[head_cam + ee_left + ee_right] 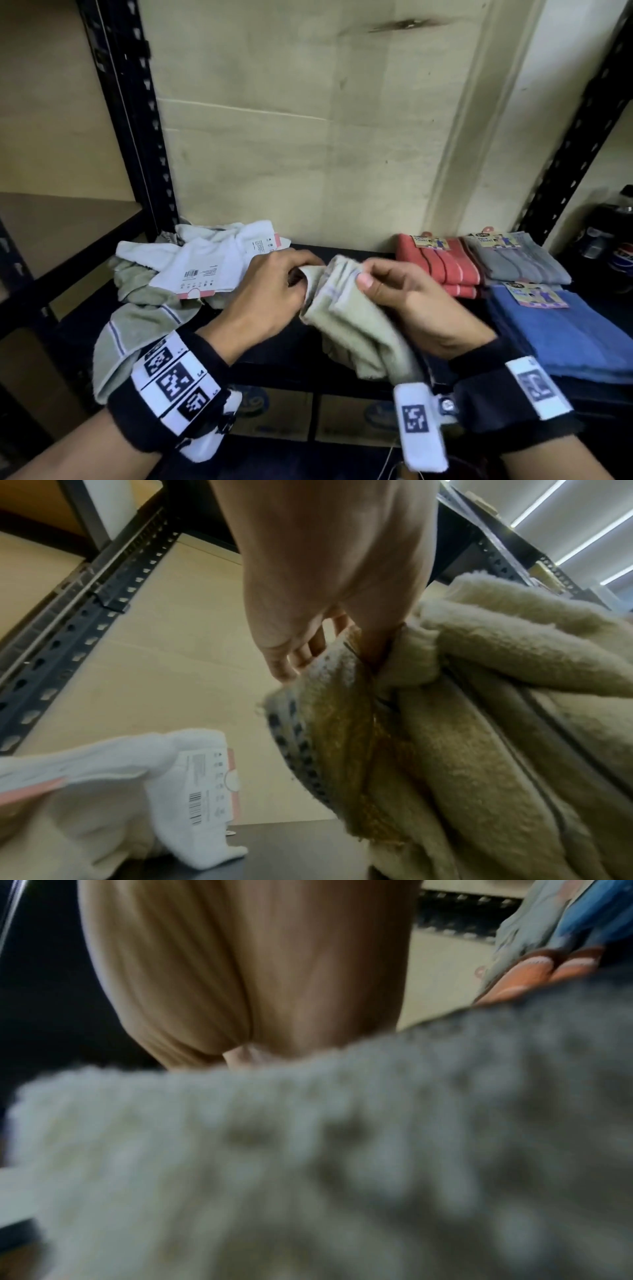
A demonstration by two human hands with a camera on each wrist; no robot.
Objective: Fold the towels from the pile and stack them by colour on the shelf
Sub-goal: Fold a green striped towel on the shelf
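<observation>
- The left hand pinches one end of a pale green towel, fingers curled round its gathered edge; from the left wrist view the fingers disappear into the bunched cloth.
- The right hand grips the same towel at its other side, thumb on top and fingers curled under it (the right wrist view is mostly blurred fabric with the hand above it).
- The towel is held above the front of the dark shelf, between the two hands, and hangs down toward the person in loose folds.
- To the left on the shelf lies the unfolded pile: a white towel with a printed paper label on top, and another pale green striped towel draping over the shelf's front edge.
- To the right are folded stacks: red towels at the back, grey towels just beside them, and blue towels nearer the front, each with a paper label on top.
- Dark bottles stand at the far right, beyond the shelf's upright post.
</observation>
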